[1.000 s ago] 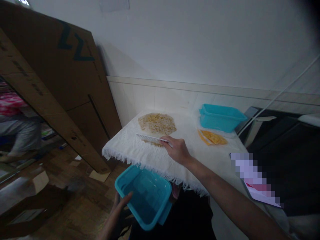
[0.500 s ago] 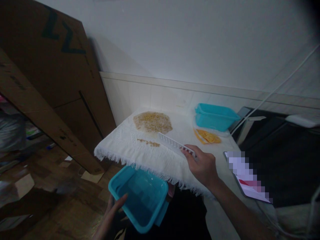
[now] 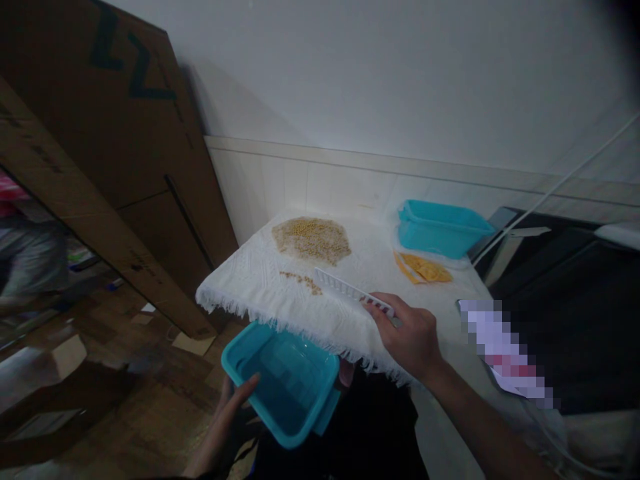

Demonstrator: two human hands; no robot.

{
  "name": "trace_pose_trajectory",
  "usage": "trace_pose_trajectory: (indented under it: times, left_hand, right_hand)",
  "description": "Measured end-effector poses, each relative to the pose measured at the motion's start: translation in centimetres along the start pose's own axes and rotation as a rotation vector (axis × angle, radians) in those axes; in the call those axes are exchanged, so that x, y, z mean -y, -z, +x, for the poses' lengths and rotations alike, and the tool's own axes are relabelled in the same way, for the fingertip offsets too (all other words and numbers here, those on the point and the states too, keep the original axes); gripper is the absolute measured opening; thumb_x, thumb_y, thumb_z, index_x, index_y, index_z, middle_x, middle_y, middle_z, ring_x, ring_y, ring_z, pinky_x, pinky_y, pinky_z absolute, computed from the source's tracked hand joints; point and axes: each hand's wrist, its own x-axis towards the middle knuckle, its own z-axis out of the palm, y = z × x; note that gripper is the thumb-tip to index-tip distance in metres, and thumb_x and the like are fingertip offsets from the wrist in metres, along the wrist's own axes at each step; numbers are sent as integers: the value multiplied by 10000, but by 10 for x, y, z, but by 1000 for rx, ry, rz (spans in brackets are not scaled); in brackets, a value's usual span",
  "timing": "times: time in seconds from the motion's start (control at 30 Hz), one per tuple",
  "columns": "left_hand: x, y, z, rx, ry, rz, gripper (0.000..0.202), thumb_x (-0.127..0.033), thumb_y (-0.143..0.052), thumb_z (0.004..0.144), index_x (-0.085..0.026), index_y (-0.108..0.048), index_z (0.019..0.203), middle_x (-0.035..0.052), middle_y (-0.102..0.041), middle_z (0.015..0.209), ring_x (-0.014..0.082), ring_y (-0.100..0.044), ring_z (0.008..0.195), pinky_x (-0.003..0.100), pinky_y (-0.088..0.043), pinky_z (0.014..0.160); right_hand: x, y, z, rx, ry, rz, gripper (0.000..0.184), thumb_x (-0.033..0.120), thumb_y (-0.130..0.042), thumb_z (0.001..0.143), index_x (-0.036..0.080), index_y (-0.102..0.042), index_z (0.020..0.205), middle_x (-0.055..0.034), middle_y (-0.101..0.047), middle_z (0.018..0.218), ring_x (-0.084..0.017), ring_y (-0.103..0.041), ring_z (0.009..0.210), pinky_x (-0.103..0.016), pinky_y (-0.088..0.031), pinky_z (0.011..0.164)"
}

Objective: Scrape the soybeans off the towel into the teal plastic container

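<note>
My left hand (image 3: 239,400) grips the near left rim of a turquoise plastic basin (image 3: 287,393), thumb over the edge. The basin is held just below the fringed front edge of a white cloth (image 3: 250,283), and no beans show in it. My right hand (image 3: 407,330) is closed on one end of a long white plastic strip with a ridged, slotted side (image 3: 350,290). Its far end rests by a short, scattered row of yellow beans (image 3: 305,281) on the cloth. Farther back lies a wide pile of similar beans (image 3: 313,239), like soybeans.
A second turquoise basin (image 3: 443,230) stands at the back right, with a crumpled yellow packet (image 3: 425,268) before it. A phone-like screen (image 3: 503,353) lies to the right, beside a black object (image 3: 590,300). A large cardboard box (image 3: 115,133) stands left; a person's legs (image 3: 35,257) show beyond.
The white strip has moved slightly left and towards me over the cloth. The right end of the bean row is bunched closer. My left hand still holds the basin; the view has shifted a little.
</note>
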Motion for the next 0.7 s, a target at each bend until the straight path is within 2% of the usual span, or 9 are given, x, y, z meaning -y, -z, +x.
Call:
trace_pose_trajectory:
  times: [0.1, 0.27, 0.37, 0.47, 0.6, 0.7]
  left_hand:
    - [-5, -4, -7, 6, -1, -15, 1160, -459, -952, 865, -429, -256, 1792, 213, -709, 1601, 391, -887, 1037, 573, -705, 953]
    - [-8, -9, -12, 2, 1, -17, 1126, -426, -903, 911, -427, -217, 1803, 229, -674, 1637, 391, -887, 1021, 572, -718, 916]
    - [-6, -7, -11, 4, 3, -21, 1109, -446, -907, 909, -420, -244, 1797, 250, -650, 1658, 419, -885, 1043, 604, -712, 931]
    - [-1, -3, -8, -4, 6, -46, 1079, -428, -927, 898, -413, -304, 1779, 236, -669, 1646, 434, -870, 1125, 605, -699, 982]
    - [6, 3, -6, -16, -3, -35, 1160, -462, -1004, 820, -358, -348, 1771, 255, -723, 1575, 457, -843, 1217, 595, -676, 1041]
    - [9, 5, -6, -2, 6, -40, 1220, -520, -1032, 765, -383, -349, 1767, 250, -709, 1601, 472, -844, 1207, 617, -680, 1027]
  right_hand:
    - [1, 0, 5, 11, 4, 34, 275, 357, -622, 1120, 257, -862, 1031, -35, -889, 845, -188, -812, 592, -255, -620, 585]
    - [0, 1, 10, 44, 17, 44, 257, 363, -639, 1106, 259, -863, 1032, -33, -892, 845, -189, -802, 575, -262, -613, 567]
    - [-1, 3, 6, 18, 19, 7, 264, 376, -637, 1107, 266, -864, 1028, -41, -902, 881, -198, -813, 588, -274, -620, 580]
    - [-2, 7, 0, -12, 19, -17, 279, 382, -628, 1115, 273, -862, 1008, -39, -897, 854, -202, -808, 570, -278, -617, 569]
    - [3, 9, -3, -9, 19, -11, 289, 384, -621, 1119, 277, -860, 996, -33, -897, 848, -201, -815, 578, -275, -625, 574]
    - [5, 8, -1, -11, 28, -9, 323, 404, -618, 1126, 264, -857, 961, -30, -889, 819, -196, -817, 583, -266, -623, 583]
